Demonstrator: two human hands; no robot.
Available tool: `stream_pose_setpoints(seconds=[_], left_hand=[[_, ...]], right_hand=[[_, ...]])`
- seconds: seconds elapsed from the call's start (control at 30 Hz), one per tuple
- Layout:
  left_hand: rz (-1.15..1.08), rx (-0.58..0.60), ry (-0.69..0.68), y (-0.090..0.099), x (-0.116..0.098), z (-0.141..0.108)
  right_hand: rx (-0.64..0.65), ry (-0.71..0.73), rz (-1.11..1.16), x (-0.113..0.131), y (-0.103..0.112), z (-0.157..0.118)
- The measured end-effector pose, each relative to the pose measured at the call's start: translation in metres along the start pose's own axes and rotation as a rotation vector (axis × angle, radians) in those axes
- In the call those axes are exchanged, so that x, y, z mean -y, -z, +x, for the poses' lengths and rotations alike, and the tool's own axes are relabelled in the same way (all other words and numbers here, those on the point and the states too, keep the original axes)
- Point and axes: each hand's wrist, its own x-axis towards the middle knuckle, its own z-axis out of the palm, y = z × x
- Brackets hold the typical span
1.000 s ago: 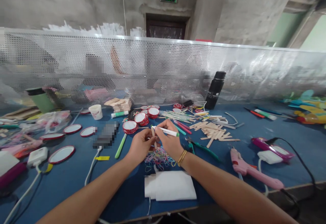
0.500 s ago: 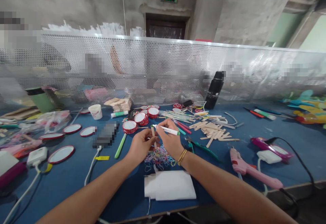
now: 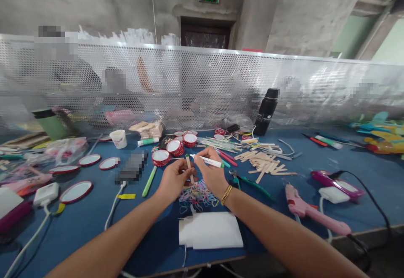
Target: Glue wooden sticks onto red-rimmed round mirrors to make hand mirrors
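Note:
My left hand (image 3: 176, 180) pinches a small wooden stick (image 3: 190, 170), held upright with green colour at its top end. In my right hand (image 3: 212, 176) is a white marker (image 3: 208, 160) with a green end, its tip pointing left beside the stick's green top. Below both hands lies a tangle of colourful bands (image 3: 200, 194). Nearer to me is a folded white cloth or bag (image 3: 217, 230). A loose pile of plain wooden sticks (image 3: 267, 162) lies to the right of my right hand.
A pink glue gun (image 3: 309, 212) and green-handled pliers (image 3: 255, 186) lie on the right. Left are a phone (image 3: 132, 167), a green pen (image 3: 149, 182) and a paper cup (image 3: 118, 138). Red-rimmed round tins (image 3: 160, 157) and a black bottle (image 3: 267, 111) stand before a perforated metal screen (image 3: 205, 71).
The marker tip has drawn slightly away from the stick's top, and the stick leans a little more left. Behind the screen, a person at the left has shifted right.

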Motion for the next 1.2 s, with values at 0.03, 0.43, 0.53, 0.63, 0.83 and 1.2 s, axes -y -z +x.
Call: stream_pose_setpoints(seconds=[0.03, 0.43, 0.53, 0.63, 0.83, 1.2], left_hand=[[0.000, -0.001, 0.001, -0.0002, -0.0001, -0.0001], [-0.009, -0.002, -0.005, -0.0010, -0.0019, -0.0018], [0.005, 0.019, -0.017, 0.0000, 0.0017, -0.0007], [0.014, 0.028, -0.024, 0.0007, 0.0034, -0.0001], [-0.005, 0.000, -0.006, 0.0007, 0.0012, -0.0006], [-0.021, -0.014, 0.008, 0.0001, -0.0026, -0.0005]], right_hand=[[0.001, -0.003, -0.002, -0.0001, -0.0002, 0.0001], [0.023, -0.005, -0.005, 0.0010, 0.0012, -0.0010], [0.019, 0.005, -0.030, 0.0023, 0.0014, -0.0007], [0.019, 0.006, -0.039, 0.0023, 0.0013, -0.0003], [0.033, 0.021, -0.042, -0.0011, 0.0015, 0.0005], [0.032, 0.018, -0.040, 0.0009, 0.0012, -0.0007]])
